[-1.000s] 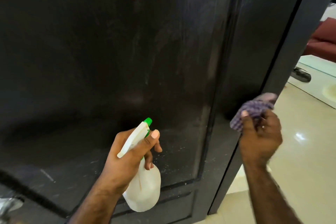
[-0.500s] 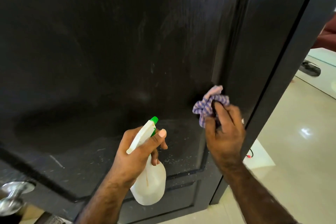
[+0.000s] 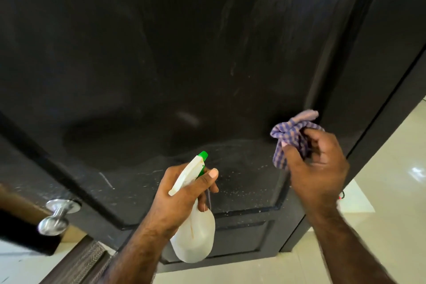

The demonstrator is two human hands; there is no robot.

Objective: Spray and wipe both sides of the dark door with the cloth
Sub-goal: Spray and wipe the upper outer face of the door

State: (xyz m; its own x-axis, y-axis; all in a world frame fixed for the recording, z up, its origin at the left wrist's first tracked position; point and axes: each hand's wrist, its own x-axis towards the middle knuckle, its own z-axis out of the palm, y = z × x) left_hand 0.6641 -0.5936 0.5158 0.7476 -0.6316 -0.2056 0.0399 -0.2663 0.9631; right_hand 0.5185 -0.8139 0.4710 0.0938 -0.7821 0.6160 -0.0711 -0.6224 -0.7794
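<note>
— So, where was the dark door (image 3: 161, 64)?
— Straight ahead, filling the view, speckled with droplets low on its panel.
— And the 2 hands?
— Left hand (image 3: 182, 196) wrapped round a white spray bottle (image 3: 193, 237), green nozzle toward the panel. Right hand (image 3: 315, 166) clutching a bunched checked cloth (image 3: 292, 131) against the panel's right edge.
— Anything else?
— A metal knob (image 3: 56, 217) lower left, pale floor (image 3: 391, 191) at right.

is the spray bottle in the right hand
No, the left hand grips the white plastic spray bottle; the right hand holds the purple checked cloth.
</note>
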